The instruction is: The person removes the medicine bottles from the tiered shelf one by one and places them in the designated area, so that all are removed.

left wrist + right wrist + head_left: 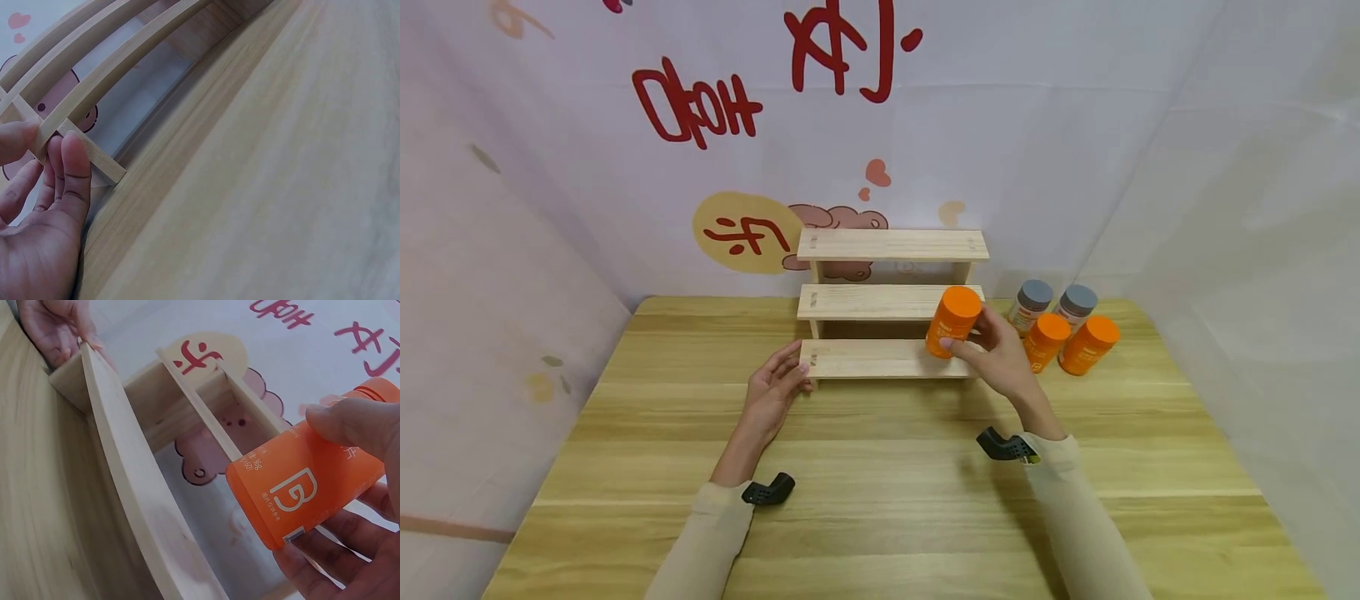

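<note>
In the head view a three-step wooden shelf [872,358] stands at the back of the table. My left hand [772,387] grips the left end of its lowest step; the left wrist view shows the thumb on top and the fingers [76,156] beneath the board [119,69]. My right hand [1003,358] holds an orange pill bottle [953,321] over the right part of the lowest step. In the right wrist view the thumb lies across the orange bottle [281,494], with fingers under it, and its base hangs above the boards.
Right of the shelf stand two orange bottles [1088,345] and, behind them, two grey-capped bottles [1032,305]. A white curtain [1037,150] with red lettering hangs behind the wooden table [880,500], and more cloth hangs at both sides.
</note>
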The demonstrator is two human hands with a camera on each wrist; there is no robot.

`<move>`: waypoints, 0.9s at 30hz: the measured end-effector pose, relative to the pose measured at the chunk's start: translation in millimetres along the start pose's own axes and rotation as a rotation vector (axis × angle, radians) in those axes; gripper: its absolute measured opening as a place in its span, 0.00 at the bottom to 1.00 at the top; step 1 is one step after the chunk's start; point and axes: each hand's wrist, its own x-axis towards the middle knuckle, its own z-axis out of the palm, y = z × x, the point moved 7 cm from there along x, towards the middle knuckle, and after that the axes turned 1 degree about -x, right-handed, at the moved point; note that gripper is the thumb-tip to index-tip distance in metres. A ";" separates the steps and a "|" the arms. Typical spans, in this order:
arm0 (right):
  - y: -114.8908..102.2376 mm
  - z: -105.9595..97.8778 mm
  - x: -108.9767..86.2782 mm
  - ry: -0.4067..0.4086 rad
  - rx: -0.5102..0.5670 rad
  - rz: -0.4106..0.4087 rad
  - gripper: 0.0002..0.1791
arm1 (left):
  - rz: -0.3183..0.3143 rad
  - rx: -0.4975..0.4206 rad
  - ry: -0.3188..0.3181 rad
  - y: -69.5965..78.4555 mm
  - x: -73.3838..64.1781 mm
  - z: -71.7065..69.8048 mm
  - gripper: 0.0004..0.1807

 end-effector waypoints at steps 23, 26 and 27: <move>10.9 -60.7 -20.9 0.113 -0.059 0.030 0.33 | 0.022 -0.026 -0.005 -2.5 2.0 0.6 0.33; 13.2 -64.6 -25.0 0.115 -0.061 0.042 0.33 | 0.018 -0.022 -0.004 -2.3 2.4 -0.7 0.33; 14.1 -66.2 -26.4 0.116 -0.065 0.049 0.33 | 0.016 -0.019 -0.006 -2.0 2.7 -0.6 0.34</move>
